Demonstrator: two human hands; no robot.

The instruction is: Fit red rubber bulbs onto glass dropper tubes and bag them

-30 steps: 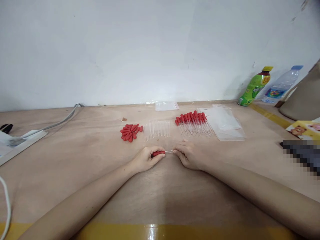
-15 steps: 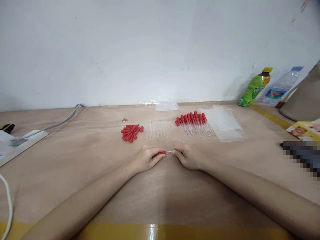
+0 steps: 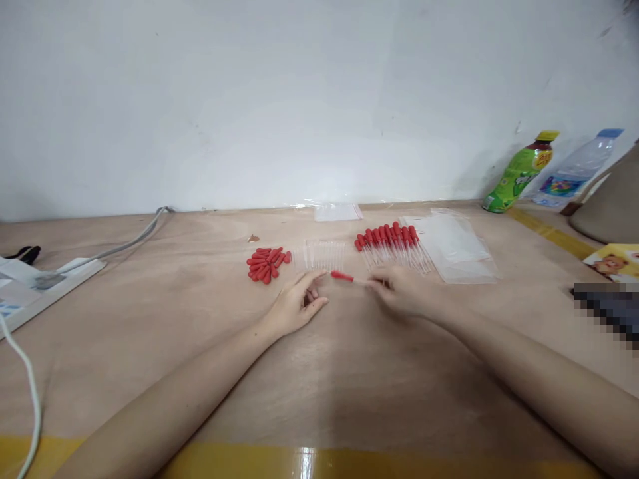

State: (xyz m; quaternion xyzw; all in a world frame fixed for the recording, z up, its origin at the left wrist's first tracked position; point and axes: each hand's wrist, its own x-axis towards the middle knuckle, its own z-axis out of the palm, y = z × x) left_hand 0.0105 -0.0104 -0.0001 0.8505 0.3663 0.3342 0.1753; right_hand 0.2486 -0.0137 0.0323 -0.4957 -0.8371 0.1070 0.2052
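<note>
My right hand (image 3: 402, 293) pinches the glass stem of an assembled dropper (image 3: 344, 277) whose red rubber bulb points left, just above the table. With spread, empty fingers, my left hand (image 3: 298, 303) rests on the table a little left of the bulb. Behind the hands lie a pile of loose red bulbs (image 3: 266, 263), a row of bare glass tubes (image 3: 323, 255) and a row of finished droppers with red bulbs (image 3: 392, 245).
Clear plastic bags (image 3: 456, 247) lie right of the finished droppers, another (image 3: 337, 211) by the wall. A green bottle (image 3: 522, 171) and a water bottle (image 3: 574, 166) stand at the back right. A power strip with cable (image 3: 54, 274) sits at the left. The wooden table (image 3: 174, 319) has a yellow front edge.
My left hand has let go of the red bulb and its fingers have spread. My right hand has carried the assembled dropper up and to the right, toward the finished row.
</note>
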